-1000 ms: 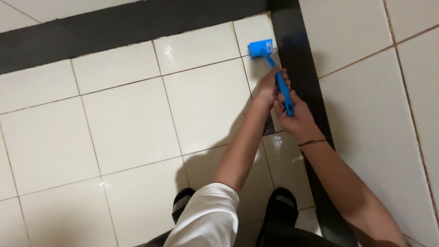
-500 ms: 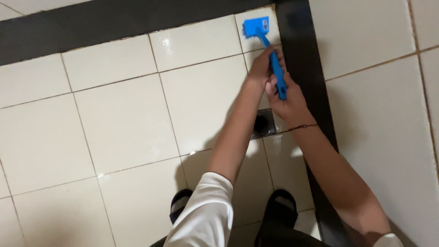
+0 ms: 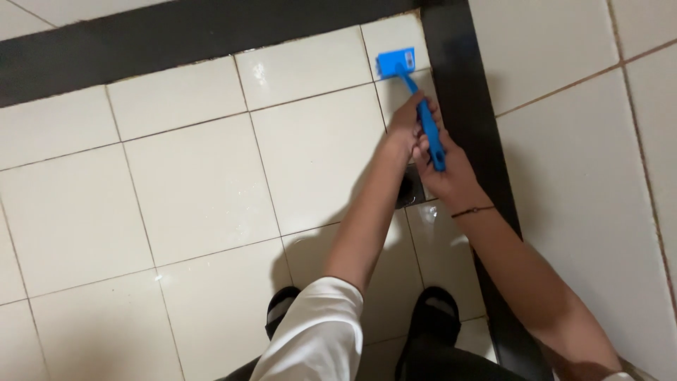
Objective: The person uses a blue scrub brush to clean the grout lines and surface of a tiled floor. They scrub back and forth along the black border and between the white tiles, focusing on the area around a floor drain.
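A floor of glossy white square tiles (image 3: 190, 190) fills the view from above, crossed along the top by a wide black tiled band (image 3: 176, 35) and on the right by a second black strip (image 3: 465, 106) that meets it at the upper corner. Beyond the strip lie larger off-white tiles with brownish grout lines (image 3: 585, 141).

A bright blue plastic long-handled scrub brush (image 3: 416, 99) lies slanted in that corner, its flat rectangular head pressed on the small white tile just inside the meeting of the two black bands, its handle running down and to the right toward the person. Both hands are closed around the handle. The left hand (image 3: 409, 123) grips it higher up, nearer the head, fingers wrapped over the blue shaft. The right hand (image 3: 444, 173) clasps the lower end of the handle, just beside and touching the left hand, with a thin dark band around the wrist (image 3: 472, 210).

Under the hands a small dark square floor drain (image 3: 410, 189) shows partly between the forearms (the rest is hidden by the arms). The left arm ends in a white sleeve (image 3: 317, 331) at the bottom edge; the right arm is bare. Two feet in black open sandals (image 3: 434, 314) stand on the white tiles near the bottom, close to the black strip.
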